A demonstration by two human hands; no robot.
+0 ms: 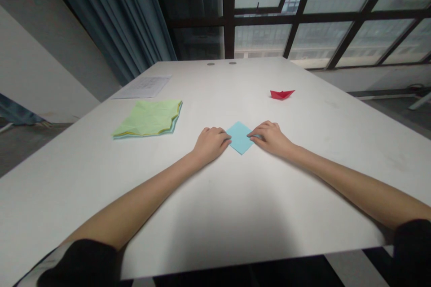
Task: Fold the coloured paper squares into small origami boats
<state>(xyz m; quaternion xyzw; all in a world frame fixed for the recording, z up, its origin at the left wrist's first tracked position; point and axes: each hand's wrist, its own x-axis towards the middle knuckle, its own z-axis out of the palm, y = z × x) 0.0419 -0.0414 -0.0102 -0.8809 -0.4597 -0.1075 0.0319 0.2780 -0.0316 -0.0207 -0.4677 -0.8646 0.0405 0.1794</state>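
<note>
A small light-blue folded paper [239, 138] lies on the white table, turned so that one corner points toward me. My left hand [213, 141] pinches its left corner between thumb and fingers. At the opposite corner, my right hand [267, 136] grips the paper in the same way, fingertips resting over its edge. Both hands stay low, against the tabletop. The corners under the fingers are partly hidden.
A stack of green, yellow and blue paper sheets [148, 117] lies to the left. Behind it is a printed white sheet [143, 86]. A red folded paper boat [282, 94] sits at the back right of the table [215, 215]. Windows and a blue curtain [114, 13] stand beyond.
</note>
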